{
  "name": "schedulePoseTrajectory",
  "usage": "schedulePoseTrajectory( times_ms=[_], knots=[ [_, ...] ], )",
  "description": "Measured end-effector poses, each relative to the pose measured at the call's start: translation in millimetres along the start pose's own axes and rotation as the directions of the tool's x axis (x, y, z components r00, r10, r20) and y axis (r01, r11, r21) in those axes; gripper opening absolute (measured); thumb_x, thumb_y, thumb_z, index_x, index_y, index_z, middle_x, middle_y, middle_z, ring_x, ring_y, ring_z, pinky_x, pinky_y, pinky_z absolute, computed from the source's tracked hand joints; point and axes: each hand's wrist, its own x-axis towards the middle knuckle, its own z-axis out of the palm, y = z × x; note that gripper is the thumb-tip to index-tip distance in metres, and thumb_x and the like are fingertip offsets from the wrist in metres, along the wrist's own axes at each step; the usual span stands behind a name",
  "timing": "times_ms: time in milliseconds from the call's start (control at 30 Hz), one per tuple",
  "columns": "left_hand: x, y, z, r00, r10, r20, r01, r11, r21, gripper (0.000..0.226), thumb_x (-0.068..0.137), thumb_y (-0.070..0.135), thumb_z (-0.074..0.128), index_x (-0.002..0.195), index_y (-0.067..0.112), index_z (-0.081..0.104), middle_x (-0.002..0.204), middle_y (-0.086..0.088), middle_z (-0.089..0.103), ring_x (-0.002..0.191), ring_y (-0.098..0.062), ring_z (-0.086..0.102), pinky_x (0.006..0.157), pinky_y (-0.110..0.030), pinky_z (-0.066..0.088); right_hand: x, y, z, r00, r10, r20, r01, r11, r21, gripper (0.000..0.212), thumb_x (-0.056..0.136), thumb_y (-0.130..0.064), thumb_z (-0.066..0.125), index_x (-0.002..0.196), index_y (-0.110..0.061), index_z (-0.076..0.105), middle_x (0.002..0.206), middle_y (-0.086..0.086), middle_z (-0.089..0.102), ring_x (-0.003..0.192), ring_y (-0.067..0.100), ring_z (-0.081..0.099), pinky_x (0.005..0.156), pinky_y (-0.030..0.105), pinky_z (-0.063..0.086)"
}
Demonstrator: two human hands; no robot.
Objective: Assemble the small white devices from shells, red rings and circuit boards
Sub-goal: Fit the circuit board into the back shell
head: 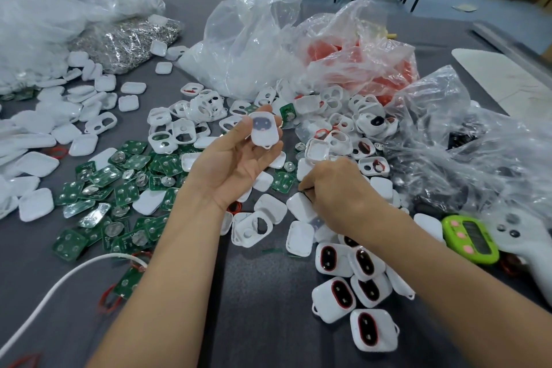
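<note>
- Gripping a white shell (265, 130) between thumb and fingertips of the left hand (236, 164), palm up, lifted above the bench (263, 308).
- Showing a dark oval patch through the face of that shell, with a small loop at its lower end.
- Reaching down with the right hand (337, 191), palm down, fingers curled into the loose white parts just right of centre. Something thin and dark at the fingertips, but cannot tell whether it is actually pinched.
- Scattered left of the left forearm: green circuit boards (119, 182), many with round silver cells.
- Clustered beside the right forearm: assembled devices (364, 287), white with dark ovals ringed in red.
- Heaped beyond both hands: open shells with oval cut-outs (185, 131).
- Piled at the back: a clear bag of red rings (352, 60), a clear bag of white parts (248, 48) to its left, and a bag of shiny metal pieces (128, 39) far left.
- Sitting at the right edge: a green timer (470, 237) with pink buttons, beside a white controller (519, 236).
- Trailing across the lower left: a white cable (59, 281).
</note>
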Motion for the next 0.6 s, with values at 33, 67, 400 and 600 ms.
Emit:
schedulePoseTrajectory(
  times_ms=[33, 67, 400, 600],
  knots=[
    [0.3, 1.5, -1.0, 1.0, 0.006, 0.0, -0.006, 1.0, -0.007, 0.029, 0.094, 0.022, 0.059, 0.109, 0.008, 0.08, 0.114, -0.013, 0.075, 0.106, -0.023, 0.071, 0.08, -0.035, 0.062, 4.7, 1.5, -1.3, 1.0, -0.006, 0.021, 0.006, 1.0, -0.009, 0.033, 0.088, 0.0, 0.06, 0.104, -0.019, 0.081, 0.1, 0.009, 0.076, 0.092, 0.028, 0.067, 0.085, 0.034, 0.056],
    [0.5, 2.4, -1.7, 1.0, 0.007, -0.001, -0.007, 1.0, -0.017, 0.029, 0.093, 0.021, 0.06, 0.11, 0.007, 0.08, 0.115, -0.013, 0.075, 0.106, -0.023, 0.071, 0.081, -0.035, 0.062, 10.0, 3.5, -5.1, 0.999, -0.01, 0.044, 0.01, 1.0, 0.009, 0.03, 0.089, -0.003, 0.062, 0.104, -0.02, 0.082, 0.1, 0.006, 0.077, 0.092, 0.025, 0.068, 0.084, 0.03, 0.056],
    [0.3, 5.8, -4.0, 0.999, 0.018, -0.032, -0.018, 1.0, -0.019, 0.031, 0.095, 0.02, 0.06, 0.117, 0.005, 0.077, 0.124, -0.014, 0.071, 0.104, -0.022, 0.073, 0.078, -0.035, 0.063, 20.5, -20.1, 12.5, 0.987, 0.021, -0.157, -0.015, 0.999, 0.042, 0.023, 0.092, -0.045, 0.067, 0.107, -0.03, 0.073, 0.097, 0.0, 0.073, 0.097, 0.027, 0.067, 0.075, 0.033, 0.043],
    [1.2, 3.9, -1.5, 1.0, 0.008, -0.002, -0.008, 1.0, 0.019, 0.029, 0.091, 0.023, 0.06, 0.107, 0.009, 0.081, 0.113, -0.012, 0.076, 0.1, -0.021, 0.073, 0.08, -0.034, 0.063, 21.9, -3.6, 18.8, 0.968, 0.219, -0.125, -0.091, 0.766, 0.637, 0.019, 0.094, -0.013, 0.066, 0.094, -0.024, 0.082, 0.081, -0.004, 0.078, 0.07, 0.019, 0.072, 0.069, 0.033, 0.059]
  ],
)
